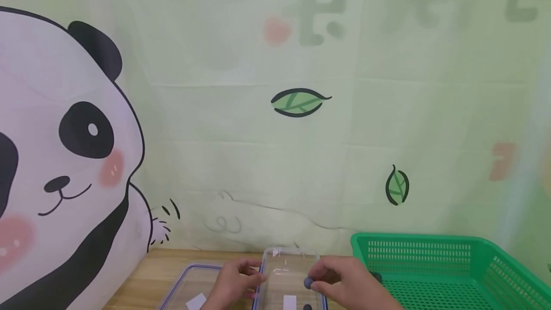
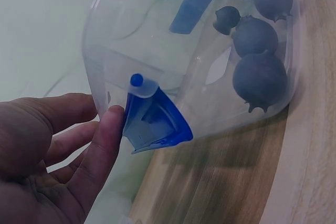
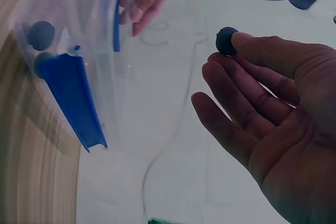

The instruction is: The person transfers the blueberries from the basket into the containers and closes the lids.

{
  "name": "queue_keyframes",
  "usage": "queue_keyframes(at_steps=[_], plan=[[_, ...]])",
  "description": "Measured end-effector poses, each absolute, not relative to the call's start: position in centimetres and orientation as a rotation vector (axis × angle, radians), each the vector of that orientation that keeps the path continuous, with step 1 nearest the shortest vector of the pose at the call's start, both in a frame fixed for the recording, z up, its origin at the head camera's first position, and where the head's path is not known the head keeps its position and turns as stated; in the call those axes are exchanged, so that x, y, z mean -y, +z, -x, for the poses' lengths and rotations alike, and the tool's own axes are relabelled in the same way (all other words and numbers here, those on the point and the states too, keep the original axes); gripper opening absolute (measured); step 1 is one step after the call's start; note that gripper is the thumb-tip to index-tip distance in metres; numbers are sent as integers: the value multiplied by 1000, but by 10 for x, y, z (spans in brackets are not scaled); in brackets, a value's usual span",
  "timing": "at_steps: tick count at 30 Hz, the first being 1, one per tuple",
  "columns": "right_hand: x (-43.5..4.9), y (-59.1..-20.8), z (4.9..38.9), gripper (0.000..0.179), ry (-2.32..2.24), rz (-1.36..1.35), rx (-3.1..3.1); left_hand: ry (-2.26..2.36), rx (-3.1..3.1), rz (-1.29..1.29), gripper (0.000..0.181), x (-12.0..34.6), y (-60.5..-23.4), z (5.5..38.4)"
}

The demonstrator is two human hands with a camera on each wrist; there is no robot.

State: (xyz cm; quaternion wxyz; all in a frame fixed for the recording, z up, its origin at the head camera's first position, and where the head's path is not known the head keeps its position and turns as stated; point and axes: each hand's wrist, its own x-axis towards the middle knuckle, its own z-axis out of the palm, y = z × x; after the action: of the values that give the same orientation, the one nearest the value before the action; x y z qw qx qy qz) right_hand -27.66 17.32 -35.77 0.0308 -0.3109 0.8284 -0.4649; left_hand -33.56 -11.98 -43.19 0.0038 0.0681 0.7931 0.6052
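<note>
My right hand (image 1: pixel 344 279) pinches a blueberry (image 1: pixel 308 282) between thumb and fingertips, over the right side of a clear plastic box (image 1: pixel 277 271). In the right wrist view the same blueberry (image 3: pixel 226 41) sits at the thumb tip, with the other fingers loosely extended. The left hand (image 1: pixel 236 279) holds the box's left rim. Seen from the left wrist, its fingers (image 2: pixel 107 135) lie on both sides of the clear wall, beside a blue latch (image 2: pixel 157 121). Several blueberries (image 2: pixel 260 80) rest on the box's floor, along with a white label (image 1: pixel 290 302).
Left of the box lies a clear lid (image 1: pixel 189 268) with a blue edge and a white paper piece (image 1: pixel 196 301). A green perforated basket (image 1: pixel 475 243) stands at the right, a dark item partly hidden inside. Behind the wooden table (image 1: pixel 133 283) hangs a panda-printed cloth (image 1: pixel 215 123).
</note>
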Motion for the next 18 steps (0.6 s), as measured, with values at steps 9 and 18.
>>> queue_keyframes(at_steps=[9, 18], plan=[[-159, -406, 309, 4, -1269, 820, -2392, 1908, -2476, -236, 36, 121, -433, 335], [-141, -388, 283, 8, -1117, 792, -2422, 1910, -2478, -230, 37, 121, -434, 335]])
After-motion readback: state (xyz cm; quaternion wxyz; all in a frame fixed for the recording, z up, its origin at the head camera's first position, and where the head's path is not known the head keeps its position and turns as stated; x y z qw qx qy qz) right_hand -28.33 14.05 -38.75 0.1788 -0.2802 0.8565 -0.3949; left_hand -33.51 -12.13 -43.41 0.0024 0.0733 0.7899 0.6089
